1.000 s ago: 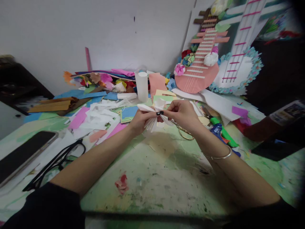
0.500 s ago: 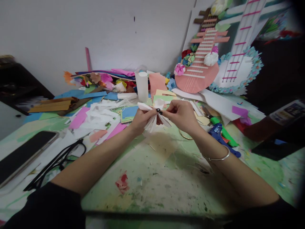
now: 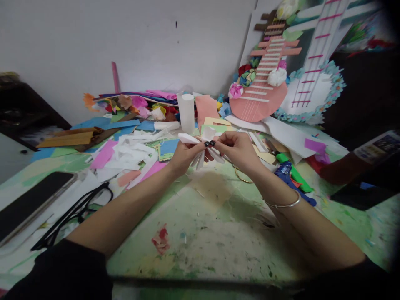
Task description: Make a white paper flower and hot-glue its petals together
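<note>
My left hand [image 3: 184, 155] and my right hand [image 3: 238, 149] meet above the middle of the green table [image 3: 206, 233]. Both pinch a folded white paper piece [image 3: 200, 156] whose pleats fan out to the left, right and downward. The dark-nailed fingertips of the two hands touch at its centre. A thin silver bangle [image 3: 283, 204] circles my right forearm.
Paper scraps [image 3: 131, 150] lie in a heap at the left. A white tube [image 3: 186, 112] stands behind my hands. Paper guitars [image 3: 265, 83] lean on the wall. Glasses [image 3: 75, 212] and a phone [image 3: 28, 204] lie at the left, scissors [image 3: 243, 175] and a glue gun [image 3: 292, 177] at the right.
Both hands have risen slightly with the paper piece. Its lower pleats are drawn closer together under the fingers.
</note>
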Tool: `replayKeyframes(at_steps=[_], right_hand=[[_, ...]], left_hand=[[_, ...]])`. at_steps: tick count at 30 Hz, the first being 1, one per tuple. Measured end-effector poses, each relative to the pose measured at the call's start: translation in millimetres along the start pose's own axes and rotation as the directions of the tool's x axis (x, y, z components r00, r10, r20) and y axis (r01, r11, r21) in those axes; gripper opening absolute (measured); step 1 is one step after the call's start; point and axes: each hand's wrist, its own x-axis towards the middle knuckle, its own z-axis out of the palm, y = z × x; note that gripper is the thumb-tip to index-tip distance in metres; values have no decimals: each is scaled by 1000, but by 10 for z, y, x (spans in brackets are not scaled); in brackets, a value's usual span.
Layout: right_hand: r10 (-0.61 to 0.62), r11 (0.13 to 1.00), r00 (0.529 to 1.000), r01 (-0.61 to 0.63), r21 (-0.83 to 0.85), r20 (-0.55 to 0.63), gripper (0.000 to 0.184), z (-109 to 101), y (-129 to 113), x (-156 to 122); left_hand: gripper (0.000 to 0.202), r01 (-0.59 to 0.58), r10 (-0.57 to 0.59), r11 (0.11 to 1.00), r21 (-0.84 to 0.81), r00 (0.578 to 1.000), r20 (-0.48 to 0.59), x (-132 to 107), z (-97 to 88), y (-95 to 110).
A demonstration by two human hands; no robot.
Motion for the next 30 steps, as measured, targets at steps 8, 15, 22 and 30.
replayKeyframes(at_steps=[8,15,22,30], right_hand=[[-41,993,999,38,-109,-20,32,-32,-42,-6],[-3,998,1000,5,66,-31,28,-11,13,-13],[-51,998,997,54,41,-63,26,13,5,-26],[-103,994,988,99,-42,-113,22,46,17,-37]], left_hand=[[20,28,-28,1000,-5,999,-19,-15,2,7],[13,78,-79,995,-56,997,-9,-15,-5,0],[13,127,-132,988,-85,989,-62,-15,8,18],[11,127,-136,986,-104,987,-85,-6,20,-7]])
